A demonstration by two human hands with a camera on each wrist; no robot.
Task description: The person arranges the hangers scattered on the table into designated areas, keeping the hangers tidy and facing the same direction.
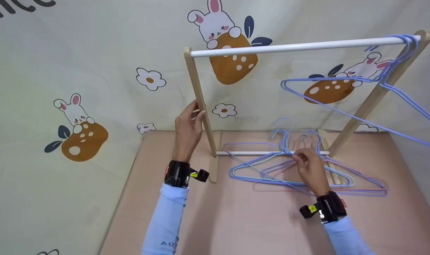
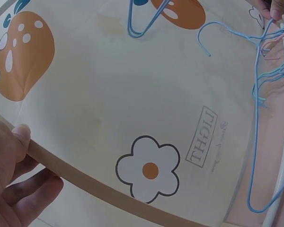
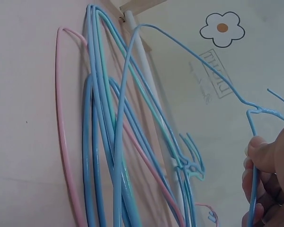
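Observation:
My left hand (image 1: 195, 112) grips the left wooden post (image 1: 200, 102) of a small clothes rack; in the left wrist view its thumb and fingers (image 2: 12, 163) curl round that post (image 2: 90, 184). My right hand (image 1: 300, 158) reaches into a pile of blue and pink wire hangers (image 1: 271, 175) lying on the pink tabletop across the rack's lower white bar (image 1: 250, 153). In the right wrist view its fingertips (image 3: 258, 158) pinch the neck of one blue hanger (image 3: 180, 52), with the other hangers (image 3: 102, 142) flat below.
The rack's white top rail (image 1: 289, 46) carries a few blue hangers (image 1: 388, 76) at its right end, by the right post (image 1: 370, 99). A wall covering with rabbits and flowers (image 1: 94, 88) stands close behind. The pink tabletop (image 1: 236, 219) extends toward me.

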